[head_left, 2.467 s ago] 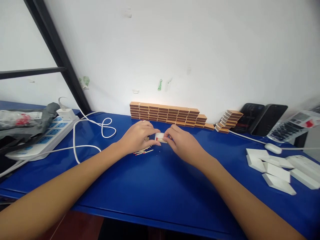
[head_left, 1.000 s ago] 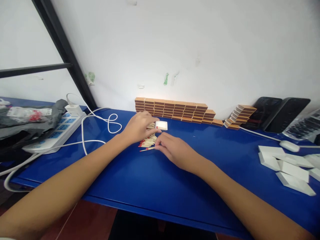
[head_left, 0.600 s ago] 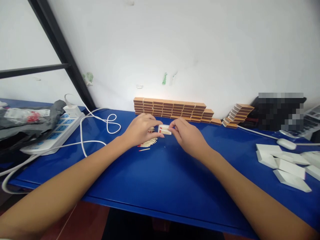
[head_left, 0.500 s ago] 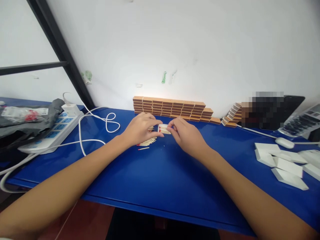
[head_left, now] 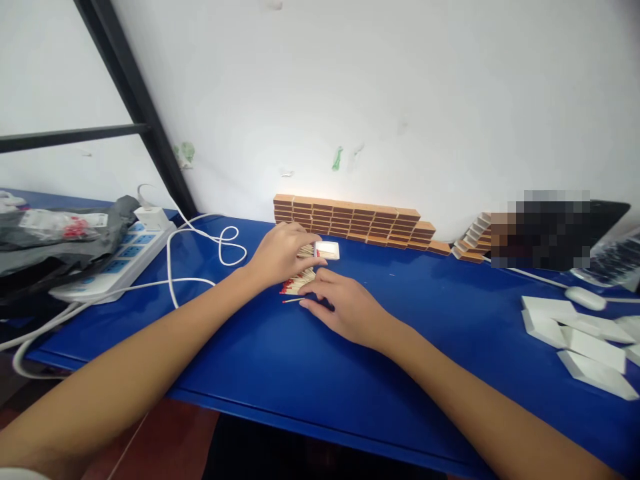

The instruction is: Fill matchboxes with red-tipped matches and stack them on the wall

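My left hand (head_left: 287,253) grips a small white matchbox tray (head_left: 336,254) by its left end, thumb on the near side and fingers on the far side. A few red-tipped matches lie inside the tray. Below and partly behind that hand is a pile of loose matches (head_left: 295,285) on the blue table. My right hand (head_left: 345,303) reaches to the pile's right edge, thumb and forefinger slightly apart. Its thumb tip is at the end of a single match (head_left: 291,301) lying in front of the pile. No match shows clearly between these fingers.
Stacked matchbox sleeves (head_left: 350,220) line the wall, with more sleeves (head_left: 473,237) farther right. White trays (head_left: 595,347) lie at the right beside a cable (head_left: 535,275). A power strip (head_left: 125,260) with white cords and a grey plastic bag (head_left: 65,247) occupy the left.
My right hand has let go of the tray and moved down and left to the loose matches. The tray, still in my left hand, has moved slightly up. The view has shifted slightly.
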Demonstrator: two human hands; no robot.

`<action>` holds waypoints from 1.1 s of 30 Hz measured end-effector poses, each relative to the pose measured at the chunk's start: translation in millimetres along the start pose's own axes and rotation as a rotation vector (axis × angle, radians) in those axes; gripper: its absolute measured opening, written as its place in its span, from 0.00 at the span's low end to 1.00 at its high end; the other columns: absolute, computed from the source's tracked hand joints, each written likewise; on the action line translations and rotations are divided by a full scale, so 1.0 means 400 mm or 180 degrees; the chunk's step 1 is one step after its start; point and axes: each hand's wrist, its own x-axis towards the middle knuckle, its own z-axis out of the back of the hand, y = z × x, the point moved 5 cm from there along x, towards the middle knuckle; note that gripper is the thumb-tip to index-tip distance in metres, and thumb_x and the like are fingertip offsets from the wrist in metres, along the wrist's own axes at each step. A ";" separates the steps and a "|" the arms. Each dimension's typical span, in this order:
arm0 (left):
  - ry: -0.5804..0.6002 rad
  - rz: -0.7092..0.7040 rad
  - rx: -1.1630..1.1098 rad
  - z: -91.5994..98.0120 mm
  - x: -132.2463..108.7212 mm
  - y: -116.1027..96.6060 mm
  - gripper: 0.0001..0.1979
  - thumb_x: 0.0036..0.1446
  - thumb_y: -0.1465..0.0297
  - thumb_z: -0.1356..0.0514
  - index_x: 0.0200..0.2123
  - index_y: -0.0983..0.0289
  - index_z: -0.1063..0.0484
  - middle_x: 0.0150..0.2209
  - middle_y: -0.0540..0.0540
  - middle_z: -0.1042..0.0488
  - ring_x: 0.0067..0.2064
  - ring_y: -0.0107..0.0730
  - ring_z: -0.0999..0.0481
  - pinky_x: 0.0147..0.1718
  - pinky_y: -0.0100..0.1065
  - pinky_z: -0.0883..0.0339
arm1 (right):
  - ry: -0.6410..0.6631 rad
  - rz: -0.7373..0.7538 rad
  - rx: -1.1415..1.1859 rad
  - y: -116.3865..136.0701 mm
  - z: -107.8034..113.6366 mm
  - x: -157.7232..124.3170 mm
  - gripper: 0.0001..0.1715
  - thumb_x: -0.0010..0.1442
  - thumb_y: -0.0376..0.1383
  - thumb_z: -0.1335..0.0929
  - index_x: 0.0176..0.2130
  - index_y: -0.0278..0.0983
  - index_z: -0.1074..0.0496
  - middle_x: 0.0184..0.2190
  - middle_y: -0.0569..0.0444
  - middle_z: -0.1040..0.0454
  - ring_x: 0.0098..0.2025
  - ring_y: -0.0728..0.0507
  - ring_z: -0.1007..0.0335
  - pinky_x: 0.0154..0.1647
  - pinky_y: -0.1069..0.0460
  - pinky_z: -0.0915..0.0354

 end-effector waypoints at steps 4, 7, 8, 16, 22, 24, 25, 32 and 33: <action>-0.0045 0.0015 0.0035 -0.002 0.001 0.004 0.22 0.61 0.52 0.29 0.49 0.63 0.18 0.42 0.59 0.16 0.45 0.44 0.18 0.45 0.42 0.29 | 0.0037 0.0017 -0.0048 0.002 -0.022 0.005 0.08 0.72 0.35 0.31 0.47 0.38 0.20 0.45 0.49 0.22 0.39 0.44 0.25 0.40 0.48 0.32; -0.0053 0.0006 0.0045 -0.002 0.002 0.006 0.22 0.62 0.53 0.29 0.49 0.63 0.18 0.41 0.58 0.16 0.44 0.43 0.18 0.44 0.42 0.29 | -0.0012 -0.0026 -0.0074 -0.001 -0.021 0.007 0.09 0.71 0.34 0.30 0.48 0.37 0.20 0.45 0.49 0.21 0.38 0.44 0.25 0.38 0.48 0.31; -0.0053 0.0007 0.0043 -0.001 0.002 0.006 0.21 0.62 0.52 0.30 0.49 0.63 0.18 0.41 0.58 0.16 0.44 0.43 0.18 0.44 0.42 0.29 | -0.0016 -0.0029 -0.0073 0.000 -0.022 0.007 0.10 0.71 0.34 0.31 0.49 0.37 0.20 0.46 0.48 0.21 0.38 0.44 0.25 0.38 0.48 0.31; 0.0013 0.0052 0.0006 0.000 0.001 0.001 0.22 0.63 0.51 0.31 0.48 0.63 0.18 0.41 0.59 0.17 0.43 0.42 0.19 0.43 0.41 0.30 | 0.0015 -0.0042 0.0039 0.003 -0.027 0.014 0.10 0.72 0.33 0.31 0.49 0.39 0.20 0.45 0.50 0.22 0.40 0.44 0.25 0.40 0.49 0.32; 0.0107 0.0115 -0.0003 -0.001 0.003 0.004 0.22 0.63 0.51 0.31 0.49 0.63 0.18 0.42 0.59 0.17 0.45 0.43 0.19 0.45 0.42 0.30 | 0.0281 -0.0227 -0.0052 0.007 -0.031 0.016 0.07 0.71 0.31 0.31 0.37 0.37 0.28 0.39 0.53 0.26 0.33 0.47 0.32 0.34 0.51 0.39; 0.0160 0.0122 -0.0015 -0.001 0.003 0.003 0.22 0.63 0.51 0.31 0.49 0.63 0.18 0.42 0.59 0.17 0.44 0.43 0.19 0.45 0.42 0.30 | 0.0401 -0.0285 -0.0115 0.012 -0.032 0.012 0.07 0.72 0.33 0.32 0.38 0.37 0.29 0.40 0.53 0.26 0.33 0.47 0.33 0.33 0.51 0.40; 0.0174 0.0115 -0.0022 0.000 0.003 0.003 0.22 0.63 0.52 0.31 0.49 0.63 0.18 0.42 0.59 0.16 0.44 0.43 0.19 0.45 0.42 0.29 | 0.0433 -0.0290 -0.0127 0.013 -0.030 0.010 0.07 0.73 0.33 0.33 0.38 0.37 0.30 0.40 0.52 0.26 0.33 0.47 0.33 0.33 0.51 0.40; 0.0113 -0.0067 -0.0058 -0.005 -0.005 -0.003 0.20 0.62 0.58 0.29 0.51 0.65 0.19 0.44 0.60 0.17 0.47 0.45 0.18 0.47 0.44 0.28 | -0.0415 -0.0369 -0.0281 -0.052 0.075 0.002 0.06 0.74 0.36 0.35 0.42 0.39 0.29 0.40 0.52 0.27 0.34 0.45 0.31 0.35 0.51 0.38; 0.0085 -0.0098 -0.0065 -0.006 -0.006 -0.005 0.21 0.61 0.57 0.28 0.51 0.64 0.19 0.43 0.60 0.17 0.46 0.44 0.18 0.47 0.44 0.28 | -0.0604 -0.0438 -0.0396 -0.070 0.096 0.000 0.06 0.74 0.36 0.35 0.42 0.39 0.29 0.40 0.51 0.27 0.35 0.44 0.30 0.35 0.50 0.38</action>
